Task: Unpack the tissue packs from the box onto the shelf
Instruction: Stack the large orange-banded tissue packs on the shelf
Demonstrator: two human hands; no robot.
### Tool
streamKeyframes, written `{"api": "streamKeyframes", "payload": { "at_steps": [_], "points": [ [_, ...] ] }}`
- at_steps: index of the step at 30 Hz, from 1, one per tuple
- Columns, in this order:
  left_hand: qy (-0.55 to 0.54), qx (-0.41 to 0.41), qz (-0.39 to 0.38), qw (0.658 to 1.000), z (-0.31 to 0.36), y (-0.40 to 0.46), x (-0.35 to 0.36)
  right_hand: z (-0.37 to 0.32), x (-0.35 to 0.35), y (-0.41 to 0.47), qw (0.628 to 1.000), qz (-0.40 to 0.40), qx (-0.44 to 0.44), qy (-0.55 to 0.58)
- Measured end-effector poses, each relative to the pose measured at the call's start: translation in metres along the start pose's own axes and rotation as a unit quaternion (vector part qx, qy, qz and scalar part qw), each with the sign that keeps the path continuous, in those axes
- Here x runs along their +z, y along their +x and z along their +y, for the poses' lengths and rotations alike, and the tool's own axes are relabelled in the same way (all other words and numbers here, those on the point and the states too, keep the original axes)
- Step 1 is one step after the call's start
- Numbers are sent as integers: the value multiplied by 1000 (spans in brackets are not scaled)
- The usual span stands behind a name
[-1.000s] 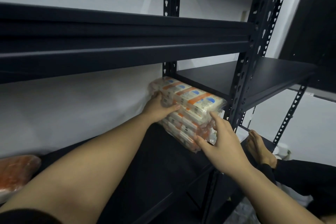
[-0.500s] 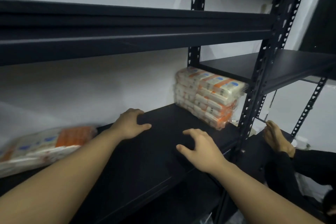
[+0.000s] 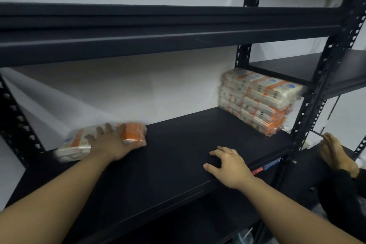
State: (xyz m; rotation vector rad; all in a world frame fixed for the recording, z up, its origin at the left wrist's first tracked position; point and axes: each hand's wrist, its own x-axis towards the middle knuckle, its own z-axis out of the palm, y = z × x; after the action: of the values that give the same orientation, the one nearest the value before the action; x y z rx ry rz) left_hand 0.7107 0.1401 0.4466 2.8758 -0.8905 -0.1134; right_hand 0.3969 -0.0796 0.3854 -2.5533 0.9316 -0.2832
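White wall (image 3: 122, 89) backs a black metal shelf (image 3: 178, 156), whose board runs between perforated uprights under another dark board. At the right end of this shelf, against the upright, stands a stack of tissue packs (image 3: 257, 101) in clear wrap with orange and blue print, several layers high. At the left end lies a single tissue pack (image 3: 75, 144), flat on the board and close to the wall, blurred in this view. The left hand (image 3: 111, 144) lies on top of that pack with fingers spread and fairly straight, pressing on it; whether the thumb hooks round the pack's near edge is hard to tell through the blur. The right hand (image 3: 227, 164) rests on the bare board near its front edge, fingers loosely bent and relaxed, holding nothing, well apart from both the stack and the single pack. Beyond the right upright a bare foot (image 3: 334, 152) shows beside a dark trouser leg
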Motion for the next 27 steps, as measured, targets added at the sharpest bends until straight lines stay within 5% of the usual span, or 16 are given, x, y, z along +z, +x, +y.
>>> {"api": "streamKeyframes", "payload": {
  "at_steps": [9, 17, 21, 24, 27],
  "points": [
    [3, 161, 5, 987, 116, -29, 14, 21, -22, 0, 994, 15, -13, 111],
    [-181, 317, -10, 931, 137, -33, 10, 24, -46, 14, 988, 6, -65, 137],
    [-173, 224, 58, 957, 113, -30, 17, 14, -47, 25, 989, -29, -91, 109],
    [-167, 114, 29, 979, 106, -34, 31, 4, -44, 35, 991, -48, -102, 72],
    [-187, 111, 28, 976, 115, -33, 41, -2, -44, 41, 995, -32, -89, 38]
  ]
}}
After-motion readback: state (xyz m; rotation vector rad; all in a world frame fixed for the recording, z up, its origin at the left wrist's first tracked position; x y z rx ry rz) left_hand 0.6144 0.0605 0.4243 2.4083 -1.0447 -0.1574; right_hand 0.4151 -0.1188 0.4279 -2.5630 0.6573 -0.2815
